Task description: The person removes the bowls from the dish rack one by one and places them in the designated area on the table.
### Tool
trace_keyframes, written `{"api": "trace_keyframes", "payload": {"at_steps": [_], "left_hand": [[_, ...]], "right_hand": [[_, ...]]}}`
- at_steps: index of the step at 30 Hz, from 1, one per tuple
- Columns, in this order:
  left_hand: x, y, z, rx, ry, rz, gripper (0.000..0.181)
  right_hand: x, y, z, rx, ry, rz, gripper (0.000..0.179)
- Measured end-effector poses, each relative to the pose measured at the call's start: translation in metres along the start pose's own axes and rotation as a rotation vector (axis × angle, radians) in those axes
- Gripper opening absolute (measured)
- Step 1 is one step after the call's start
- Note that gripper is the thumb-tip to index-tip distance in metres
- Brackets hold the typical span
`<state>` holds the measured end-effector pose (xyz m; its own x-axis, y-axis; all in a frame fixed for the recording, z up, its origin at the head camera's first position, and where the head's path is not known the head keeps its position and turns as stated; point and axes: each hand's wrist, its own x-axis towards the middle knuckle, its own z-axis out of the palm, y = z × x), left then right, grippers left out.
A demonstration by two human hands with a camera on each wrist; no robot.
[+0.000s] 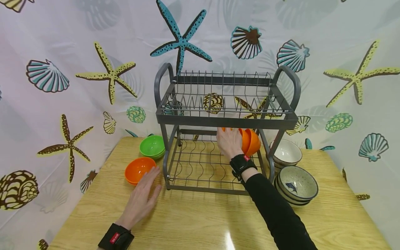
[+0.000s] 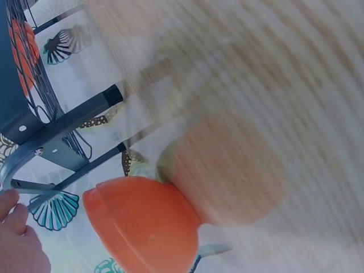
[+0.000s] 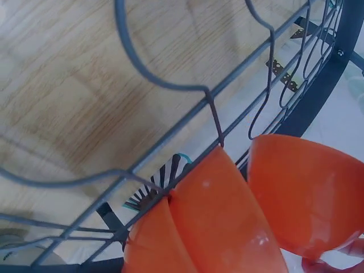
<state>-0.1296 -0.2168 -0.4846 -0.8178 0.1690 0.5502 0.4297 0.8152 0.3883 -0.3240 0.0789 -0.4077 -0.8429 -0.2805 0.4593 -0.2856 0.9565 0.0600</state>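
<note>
My right hand (image 1: pixel 229 140) reaches under the upper shelf of the dish rack (image 1: pixel 226 121). Its fingers grip an orange bowl (image 3: pixel 304 193), which the hand largely hides in the head view. Beside that bowl, two orange bowls (image 1: pixel 251 141) stand tilted on edge in the lower wire tier, leaning together. On the table to the left, my left hand (image 1: pixel 142 196) has its fingers extended at the near side of the stacked orange bowls (image 1: pixel 137 168). Whether it touches them I cannot tell.
Stacked green bowls (image 1: pixel 152 146) stand behind the left orange ones. Right of the rack are a white bowl stack (image 1: pixel 285 152) and a speckled bowl stack (image 1: pixel 297 184). A patterned curtain (image 1: pixel 125 21) hangs behind the wooden table (image 1: pixel 193 222).
</note>
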Motion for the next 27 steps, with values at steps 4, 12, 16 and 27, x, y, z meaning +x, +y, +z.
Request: {"api": "trace_keyframes", "payload": {"at_steps": [4,12,16,27], "left_hand": [[0.003,0.003,0.0,0.009,0.067,0.087,0.055],[0.009,0.01,0.002,0.016,0.101,0.203,0.056],[0.015,0.015,0.005,0.021,0.08,0.244,0.056],[0.029,0.029,0.019,0.014,0.042,0.368,0.052]], "right_hand": [[0.001,0.002,-0.001,-0.026,0.084,-0.051,0.031],[0.005,0.006,-0.006,0.025,0.254,-0.108,0.04],[0.006,0.009,-0.008,0.049,0.246,-0.118,0.041],[-0.009,0.014,-0.018,0.427,0.03,0.025,0.048]]}}
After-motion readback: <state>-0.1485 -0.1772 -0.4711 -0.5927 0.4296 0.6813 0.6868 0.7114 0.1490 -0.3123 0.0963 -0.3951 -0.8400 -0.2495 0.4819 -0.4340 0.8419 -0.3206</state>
